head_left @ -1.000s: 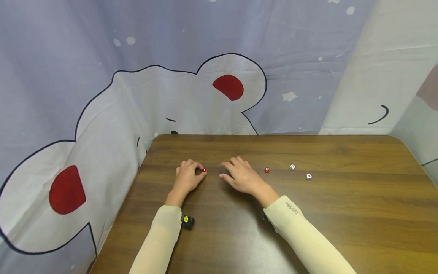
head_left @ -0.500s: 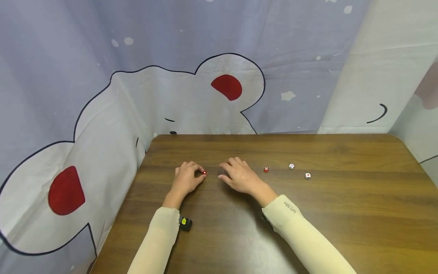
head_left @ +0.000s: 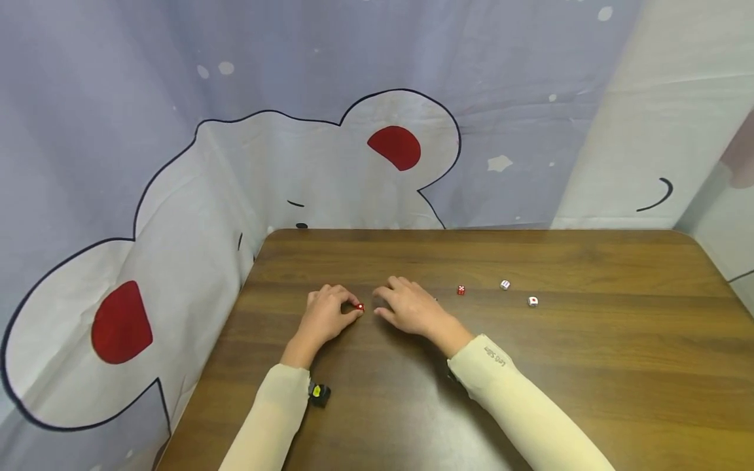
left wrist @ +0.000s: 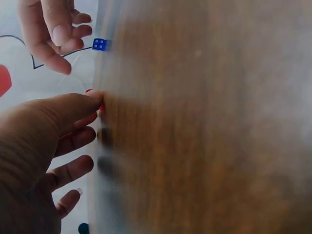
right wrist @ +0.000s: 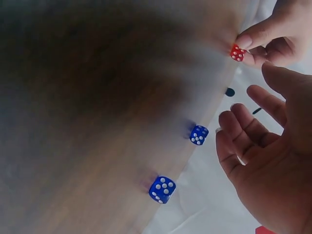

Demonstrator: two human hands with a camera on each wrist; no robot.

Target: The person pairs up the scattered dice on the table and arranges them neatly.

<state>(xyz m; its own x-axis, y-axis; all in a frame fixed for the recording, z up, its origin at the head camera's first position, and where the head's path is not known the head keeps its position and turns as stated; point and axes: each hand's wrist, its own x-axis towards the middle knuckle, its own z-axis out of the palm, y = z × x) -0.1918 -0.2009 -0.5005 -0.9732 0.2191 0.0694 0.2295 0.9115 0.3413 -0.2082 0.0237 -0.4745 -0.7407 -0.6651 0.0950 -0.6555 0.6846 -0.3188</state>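
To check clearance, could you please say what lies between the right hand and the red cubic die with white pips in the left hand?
The head view shows only bare, brown wood-grain tabletop between the right hand and the red die.

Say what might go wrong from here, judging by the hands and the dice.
The left hand has only a pinch on the small red die, so the die could slip or turn. The right hand, holding nothing and close to two blue dice, might knock one if it moves sideways.
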